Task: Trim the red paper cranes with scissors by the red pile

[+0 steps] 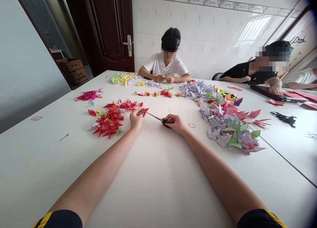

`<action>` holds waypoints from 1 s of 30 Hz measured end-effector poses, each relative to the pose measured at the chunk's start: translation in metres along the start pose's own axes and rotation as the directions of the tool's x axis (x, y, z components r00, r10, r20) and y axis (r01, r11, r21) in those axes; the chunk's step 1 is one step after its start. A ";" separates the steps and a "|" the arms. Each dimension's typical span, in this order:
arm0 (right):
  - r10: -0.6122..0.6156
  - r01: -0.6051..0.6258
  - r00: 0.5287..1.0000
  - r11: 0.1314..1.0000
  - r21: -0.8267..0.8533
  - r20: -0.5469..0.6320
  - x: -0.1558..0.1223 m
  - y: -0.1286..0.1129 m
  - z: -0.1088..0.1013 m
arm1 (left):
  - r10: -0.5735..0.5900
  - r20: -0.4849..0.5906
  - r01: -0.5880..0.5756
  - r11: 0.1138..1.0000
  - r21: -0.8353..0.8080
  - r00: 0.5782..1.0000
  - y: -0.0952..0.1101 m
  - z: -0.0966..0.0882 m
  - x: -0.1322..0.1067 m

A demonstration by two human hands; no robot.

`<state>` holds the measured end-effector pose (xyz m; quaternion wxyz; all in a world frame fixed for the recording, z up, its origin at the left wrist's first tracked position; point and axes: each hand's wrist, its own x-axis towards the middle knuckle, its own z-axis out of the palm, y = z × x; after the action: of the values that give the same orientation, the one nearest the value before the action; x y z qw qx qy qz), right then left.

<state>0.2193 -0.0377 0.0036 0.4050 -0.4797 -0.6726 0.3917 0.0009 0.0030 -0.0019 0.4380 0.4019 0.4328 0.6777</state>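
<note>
My left hand (pixel 136 117) is closed in a pinch on a small red folded paper piece (pixel 144 110) just above the white table (pixel 158 175). My right hand (pixel 174 123) is closed round the black handles of a pair of scissors (pixel 158 118). The thin blades point left, and their tip meets the red piece. A heap of red paper cranes (pixel 110 119) lies just left of my left hand.
A big pile of grey, pink and green paper cranes (pixel 228 125) lies to the right. Yellow, green and mixed cranes (pixel 123 78) sit farther back. A person in white (pixel 164 64) sits opposite, another in black (pixel 260 71) at right by a paper cutter (pixel 269 94).
</note>
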 end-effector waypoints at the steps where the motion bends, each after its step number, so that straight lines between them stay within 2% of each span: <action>1: -0.004 0.004 1.000 1.000 -0.014 -0.009 0.000 0.000 0.000 | -0.001 0.003 0.001 1.000 -0.001 1.000 0.000 0.000 0.000; 3: -0.005 0.004 1.000 1.000 -0.011 -0.021 0.000 0.000 0.000 | -0.006 0.008 0.006 1.000 -0.011 1.000 0.001 0.001 -0.001; 8: 0.010 -0.007 1.000 0.989 0.145 -0.024 0.000 -0.003 -0.001 | -0.038 -0.001 0.038 0.996 -0.076 0.999 0.005 0.002 -0.002; 11: 0.027 -0.020 0.999 0.985 0.174 -0.036 0.000 -0.004 -0.001 | -0.035 0.004 0.035 0.996 -0.079 0.999 0.005 0.002 -0.002; 15: 0.031 -0.027 0.999 0.990 0.139 -0.024 0.002 -0.001 -0.002 | -0.010 0.036 0.013 0.997 -0.072 0.999 0.003 0.000 -0.002; 25: 0.015 -0.014 1.000 0.996 0.087 -0.001 0.000 -0.002 -0.001 | -0.004 0.029 0.006 0.999 -0.049 1.000 0.000 0.000 0.000; 30: -0.019 0.014 0.998 0.997 -0.080 -0.059 0.000 -0.005 0.001 | 0.022 0.036 -0.022 1.000 0.009 0.999 0.000 -0.001 -0.001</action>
<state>0.2169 -0.0395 0.0074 0.4085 -0.5014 -0.6794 0.3467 0.0001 0.0015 -0.0021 0.4365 0.4208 0.4235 0.6731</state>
